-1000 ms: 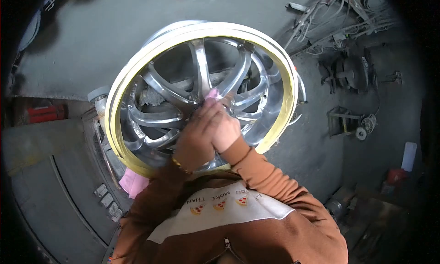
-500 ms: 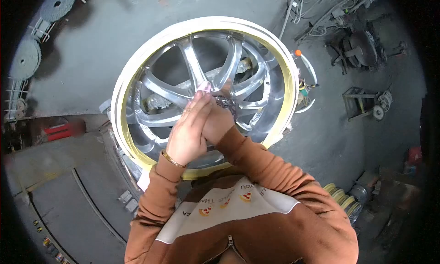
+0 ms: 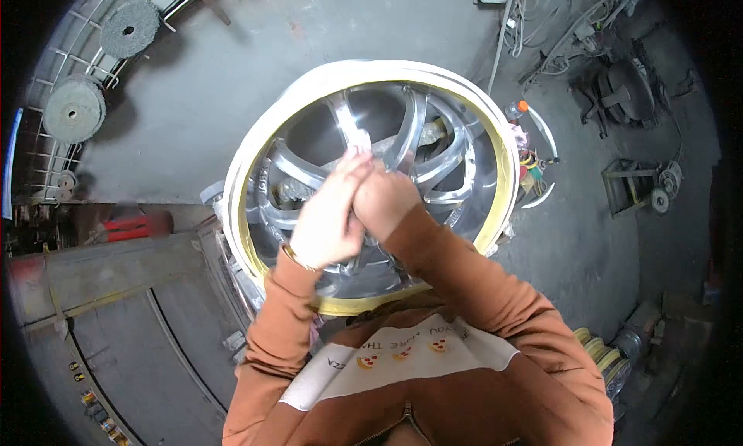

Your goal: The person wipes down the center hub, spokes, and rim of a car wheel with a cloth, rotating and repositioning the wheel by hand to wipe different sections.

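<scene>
A large shiny metal wheel rim (image 3: 507,167) lies in front of me, its spokes polished and its edge bordered with white and yellow covering. My left hand (image 3: 329,218), with a gold bracelet at the wrist, presses its fingers against the right hand. My right hand (image 3: 387,202) is closed beside it above the hub area. At the joined fingertips a small pale pad or folded piece (image 3: 359,140) sits against the lower part of an upper spoke (image 3: 343,113). The fingers hide most of it, and its kind is unclear. The hub is largely covered by my hands.
Grey buffing discs (image 3: 73,109) hang on a wire rack at the left. A bottle with an orange cap (image 3: 517,109) stands just right of the rim. Farther right are a black stool (image 3: 623,90) and a metal frame (image 3: 628,187). Yellow-edged rims (image 3: 602,353) lie lower right.
The view has shifted, so the rim and surroundings appear farther right and lower. My hands stay joined at the spoke with the pale piece at their fingertips, slightly blurred by motion.
</scene>
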Demonstrator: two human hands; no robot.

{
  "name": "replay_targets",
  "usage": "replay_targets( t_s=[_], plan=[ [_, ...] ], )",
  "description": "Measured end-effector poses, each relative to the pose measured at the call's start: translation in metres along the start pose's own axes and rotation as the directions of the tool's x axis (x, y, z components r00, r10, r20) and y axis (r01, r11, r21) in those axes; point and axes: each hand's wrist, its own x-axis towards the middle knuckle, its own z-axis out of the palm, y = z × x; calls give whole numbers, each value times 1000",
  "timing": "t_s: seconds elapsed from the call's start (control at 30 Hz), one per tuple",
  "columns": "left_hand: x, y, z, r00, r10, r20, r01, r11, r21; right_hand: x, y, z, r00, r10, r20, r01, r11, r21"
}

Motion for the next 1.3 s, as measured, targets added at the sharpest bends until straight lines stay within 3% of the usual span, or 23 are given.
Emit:
replay_targets(
  t_s=[0.07, 0.13, 0.2, 0.37, 0.47, 0.5, 0.53, 0.6, 0.7, 0.73, 0.8, 0.83, 0.93, 1.1, 1.17, 1.27, 1.3],
  plan=[
    [-13, 6, 12, 998, -48, 31, 48, 999, 15, -18, 9, 0, 986, -164, -23, 163, 986, -26],
    [-17, 15, 22, 995, -95, -6, 95, 995, -30, -22, 11, -8, 991, -132, 29, 132, 991, 0],
    [-8, 13, 16, 997, -76, -29, 75, 997, -8, -14, 13, -23, 974, -184, 131, 201, 971, -128],
    [30, -3, -2, 983, 4, -185, 6, 998, 56, 40, 18, -53, 973, -156, 173, 177, 978, -111],
    [15, -5, 7, 986, 10, -165, 3, 997, 77, 33, 18, -48, 977, -168, 130, 176, 983, -56],
    [4, 6, 10, 989, -61, -135, 65, 998, 22, 21, 14, -42, 977, -93, 191, 108, 992, -72],
    [-6, 9, 19, 986, -83, -142, 86, 996, 18, 10, 17, -34, 949, -295, 113, 312, 934, -176],
    [-9, 15, 24, 987, -93, -128, 90, 996, -28, -2, 8, -28, 974, -81, 211, 122, 974, -191],
    [8, 9, 8, 987, -78, -137, 77, 997, -16, 23, 11, -39, 954, -48, 298, 65, 997, -49],
    [19, 3, 1, 987, -77, -141, 76, 997, -13, 34, 16, -38, 954, -51, 295, 69, 996, -50],
    [39, -8, -12, 989, 19, -148, -17, 1000, 14, 57, 24, -36, 987, -152, 60, 154, 988, -32],
    [41, -8, -16, 988, 25, -151, -23, 1000, 19, 66, 25, -38, 993, -88, 82, 91, 995, -37],
    [40, -6, -15, 989, -24, -143, 20, 999, -25, 59, 19, -46, 988, -115, 104, 126, 987, -99],
    [14, 14, 2, 985, -113, -130, 106, 993, -59, 26, 11, -48, 975, -111, 195, 111, 994, 9],
    [23, 7, -1, 984, -79, -158, 75, 997, -31, 36, 14, -49, 993, -66, 94, 65, 998, 13],
    [38, -5, -7, 980, -48, -192, 44, 999, -25, 64, 22, -55, 984, -87, 154, 94, 995, -38],
    [37, -4, -5, 979, -37, -202, 40, 999, 9, 61, 25, -49, 990, -108, 86, 115, 991, -76]
  ],
)
